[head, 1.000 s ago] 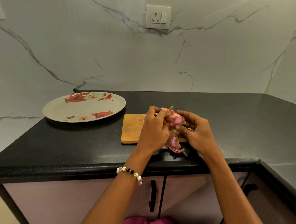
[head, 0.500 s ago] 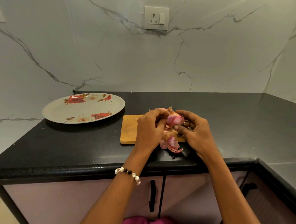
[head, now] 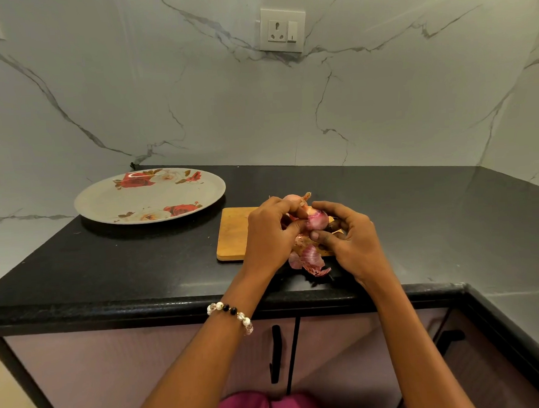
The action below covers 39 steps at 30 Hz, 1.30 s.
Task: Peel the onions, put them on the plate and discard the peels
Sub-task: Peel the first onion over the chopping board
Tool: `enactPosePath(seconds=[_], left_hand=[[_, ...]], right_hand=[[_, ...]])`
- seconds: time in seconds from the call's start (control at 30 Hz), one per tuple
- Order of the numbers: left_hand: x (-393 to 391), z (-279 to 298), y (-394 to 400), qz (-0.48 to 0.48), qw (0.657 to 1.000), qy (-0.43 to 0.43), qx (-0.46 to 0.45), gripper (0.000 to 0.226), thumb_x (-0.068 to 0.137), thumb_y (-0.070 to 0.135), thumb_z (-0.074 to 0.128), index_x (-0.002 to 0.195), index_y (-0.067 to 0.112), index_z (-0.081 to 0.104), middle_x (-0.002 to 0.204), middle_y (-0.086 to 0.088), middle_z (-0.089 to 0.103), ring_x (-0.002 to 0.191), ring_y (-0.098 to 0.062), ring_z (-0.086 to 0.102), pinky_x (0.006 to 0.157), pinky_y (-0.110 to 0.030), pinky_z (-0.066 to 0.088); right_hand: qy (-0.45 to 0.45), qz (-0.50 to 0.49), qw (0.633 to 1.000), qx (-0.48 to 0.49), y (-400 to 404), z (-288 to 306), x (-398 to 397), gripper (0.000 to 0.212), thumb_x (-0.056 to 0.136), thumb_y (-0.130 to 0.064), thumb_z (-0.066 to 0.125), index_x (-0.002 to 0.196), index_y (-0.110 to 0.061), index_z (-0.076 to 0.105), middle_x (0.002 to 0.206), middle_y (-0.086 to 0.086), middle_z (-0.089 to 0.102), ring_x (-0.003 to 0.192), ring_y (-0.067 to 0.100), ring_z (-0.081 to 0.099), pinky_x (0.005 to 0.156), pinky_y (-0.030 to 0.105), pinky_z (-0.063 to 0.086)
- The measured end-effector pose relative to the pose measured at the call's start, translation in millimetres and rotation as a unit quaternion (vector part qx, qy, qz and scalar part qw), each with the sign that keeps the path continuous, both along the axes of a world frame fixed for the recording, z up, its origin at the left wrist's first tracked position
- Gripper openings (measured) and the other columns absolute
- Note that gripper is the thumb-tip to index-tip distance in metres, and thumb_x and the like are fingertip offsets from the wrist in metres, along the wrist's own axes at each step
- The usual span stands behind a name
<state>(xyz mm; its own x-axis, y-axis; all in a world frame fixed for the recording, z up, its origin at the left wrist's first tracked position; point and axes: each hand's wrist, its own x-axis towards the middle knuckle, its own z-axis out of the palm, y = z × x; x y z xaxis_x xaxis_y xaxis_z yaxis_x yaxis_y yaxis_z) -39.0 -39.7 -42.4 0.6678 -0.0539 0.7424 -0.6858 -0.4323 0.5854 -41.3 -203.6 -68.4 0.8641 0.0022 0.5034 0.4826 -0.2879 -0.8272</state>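
Onion [head: 318, 217] position: centre of the frame, held between both hands just above the wooden cutting board [head: 235, 234]. Left hand [head: 268, 237] has its fingers curled and pinching at the left side of the onion; right hand [head: 351, 240] cups it from the right, with the thumb pressed against its lower face. Handling judgement: the bulb is small, light and firm, and its exposed purple layer is likely slick, so hold it by the rounded sides and pull skin from the tip end. Dry outer skin is thin and brittle and will probably tear into flakes. Loose peels [head: 309, 261] lie at the near edge of the board, partly on the black surface [head: 123, 266], close to its front lip, where they could slide off. A second, unpeeled onion [head: 293, 198] sits just behind the hands. Flowered plate [head: 149, 195], upper left, holds nothing, and the dark stretch between board and plate shows no obstruction.
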Motion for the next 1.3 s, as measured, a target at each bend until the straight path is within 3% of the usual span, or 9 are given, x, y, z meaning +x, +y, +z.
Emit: enactPosePath(seconds=[0.23,0.37,0.5,0.6,0.73,0.87,1.03,1.3], left_hand=[[3.6,-2.0,-0.8,0.015,0.999,0.024,0.021,0.016,0.077,0.001,0.073,0.090,0.010,0.071,0.089,-0.001,0.060,0.076,-0.011,0.058,0.065,-0.012,0.046],[4.7,-3.3,-1.4,0.012,0.998,0.036,0.047,0.017,0.079,-0.003,0.068,0.092,0.008,0.069,0.092,0.001,0.053,0.076,-0.005,0.050,0.066,-0.006,0.041],[4.9,-4.4,-1.7,-0.002,0.997,0.037,0.065,0.017,0.079,-0.005,0.065,0.092,0.007,0.067,0.096,-0.001,0.052,0.082,-0.008,0.051,0.070,-0.010,0.042],[2.3,-2.8,-1.9,-0.021,0.998,0.026,0.054,0.016,0.079,-0.004,0.067,0.091,0.006,0.067,0.096,-0.001,0.052,0.083,-0.009,0.053,0.073,-0.011,0.044],[0.4,0.2,-0.1,-0.001,1.000,0.006,0.005,0.017,0.080,0.001,0.071,0.092,0.013,0.069,0.093,0.005,0.059,0.077,0.001,0.056,0.069,-0.006,0.045],[0.4,-0.2,0.1,-0.008,1.000,-0.001,0.008,0.021,0.078,0.002,0.074,0.094,0.016,0.070,0.091,0.011,0.059,0.079,-0.002,0.059,0.070,-0.014,0.051],[0.2,0.1,0.5,0.003,1.000,-0.001,0.005,0.019,0.077,0.003,0.074,0.090,0.016,0.071,0.087,0.007,0.062,0.077,-0.006,0.060,0.068,-0.018,0.052],[2.4,-2.2,-0.9,0.008,0.999,0.026,0.030,0.015,0.080,0.002,0.070,0.092,0.012,0.070,0.090,0.004,0.055,0.077,-0.010,0.056,0.067,-0.016,0.048]], right_hand=[[-0.004,0.002,1.000,-0.011,2.4,2.4,-1.8,0.056,0.082,0.005,0.075,0.115,-0.038,0.065,0.112,0.018,0.063,0.094,0.030,0.070,0.074,0.045,0.062],[0.002,0.010,1.000,-0.001,2.5,3.1,-2.2,0.057,0.082,0.007,0.073,0.114,-0.038,0.065,0.114,0.020,0.061,0.093,0.031,0.070,0.072,0.045,0.063],[0.000,0.009,1.000,0.006,2.4,1.8,-0.2,0.058,0.084,0.005,0.073,0.114,-0.043,0.066,0.115,0.019,0.062,0.095,0.032,0.070,0.075,0.046,0.062],[-0.003,0.000,1.000,0.019,0.8,0.7,2.1,0.050,0.084,0.002,0.074,0.121,-0.032,0.065,0.117,0.016,0.064,0.099,0.031,0.069,0.076,0.048,0.062],[-0.003,0.000,1.000,0.021,0.5,0.2,2.2,0.052,0.083,0.000,0.075,0.120,-0.037,0.065,0.118,0.014,0.064,0.100,0.031,0.069,0.076,0.048,0.062],[0.005,0.002,1.000,0.027,0.5,-0.4,2.2,0.050,0.083,0.002,0.075,0.123,-0.026,0.065,0.116,0.017,0.064,0.099,0.033,0.069,0.075,0.048,0.062],[0.008,-0.004,1.000,0.014,0.5,0.5,0.3,0.049,0.083,0.002,0.074,0.127,-0.019,0.064,0.115,0.016,0.064,0.098,0.031,0.069,0.075,0.048,0.062],[0.006,0.009,1.000,0.007,2.4,3.4,-2.4,0.054,0.083,0.005,0.073,0.116,-0.038,0.065,0.116,0.018,0.062,0.097,0.031,0.070,0.076,0.047,0.062]])
